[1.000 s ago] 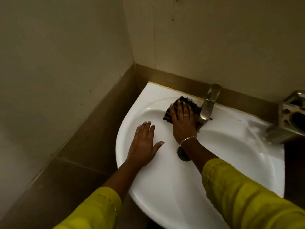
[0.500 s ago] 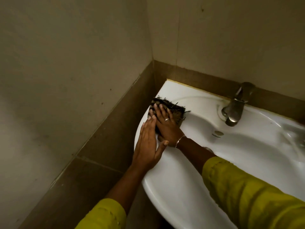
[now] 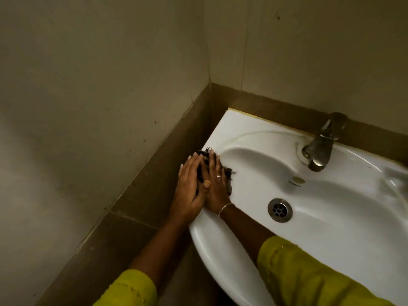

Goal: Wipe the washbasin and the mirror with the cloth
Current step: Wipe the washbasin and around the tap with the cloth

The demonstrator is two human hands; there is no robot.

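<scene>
A white washbasin point(image 3: 331, 217) fills the lower right, set into a wall corner. A dark frayed cloth point(image 3: 229, 173) lies on the basin's left rim, mostly hidden under my hands. My right hand point(image 3: 215, 186), with a ring and a bracelet, presses flat on the cloth. My left hand point(image 3: 189, 186) lies flat beside it, partly over the cloth at the rim's outer edge, thumb crossing onto my right hand. No mirror is in view.
A metal tap point(image 3: 319, 149) stands at the basin's back edge, with the round drain point(image 3: 280, 210) in the bowl below it. Beige walls with a brown tile band point(image 3: 154, 177) close in at left and behind.
Both hands and the cloth have slid from beside the tap to the basin's left rim. My left hand has closed in against my right. The view has swung left.
</scene>
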